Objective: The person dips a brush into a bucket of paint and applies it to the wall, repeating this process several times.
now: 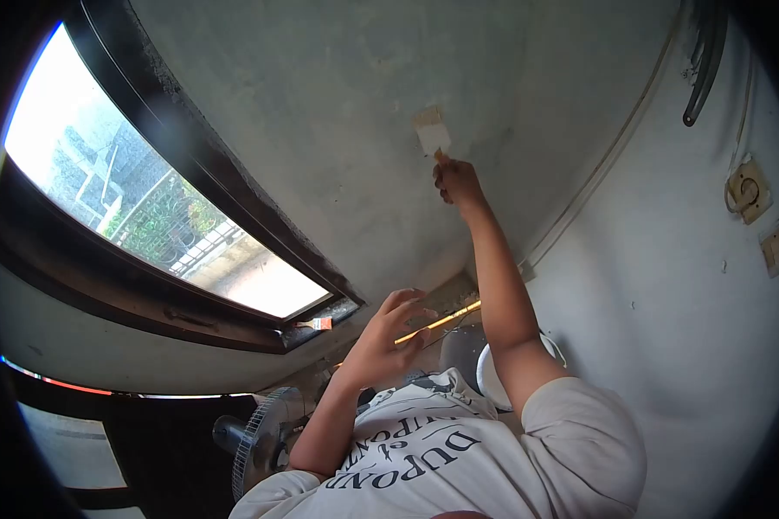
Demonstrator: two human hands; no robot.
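The paintbrush (430, 134) has its bristles pressed flat on the grey wall (337, 112), just above the right hand (457, 183), whose fingers are closed round the handle. Lower down and well apart, the left hand (389, 339) pinches a thin yellow stick (446, 320) in curled fingers. A second brush (316, 323) lies on the window (147, 199) ledge, and a fan (264, 437) stands below.

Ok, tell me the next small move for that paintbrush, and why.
Probably drag the paintbrush in the right hand sideways along the wall: its bristles touch it, and the grey surface around looks uncoated. The left hand holds a yellow stick, clear of it.
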